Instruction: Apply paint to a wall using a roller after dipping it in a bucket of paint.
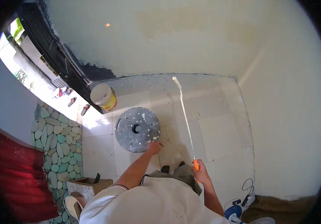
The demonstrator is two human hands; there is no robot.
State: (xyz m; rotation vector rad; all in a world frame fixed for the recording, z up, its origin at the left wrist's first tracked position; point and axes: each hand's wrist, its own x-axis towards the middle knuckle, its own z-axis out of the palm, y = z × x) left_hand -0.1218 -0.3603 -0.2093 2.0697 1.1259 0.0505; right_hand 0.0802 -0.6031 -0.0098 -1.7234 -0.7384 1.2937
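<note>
right grip (201,171) clasps paint roller (187,121); left grip (155,147), closure unclear, beside grey disc (130,120).

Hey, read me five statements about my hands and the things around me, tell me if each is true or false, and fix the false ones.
1. The right hand grips the orange handle of a paint roller. True.
2. A bucket stands beside the dark door frame. True.
3. The left hand is inside the bucket. False: it is at the near edge of the round grey disc.
4. The disc is speckled with pale spots and has a round opening in its middle. True.
5. The red cloth hangs on the person's right. False: it is on the left.
</note>
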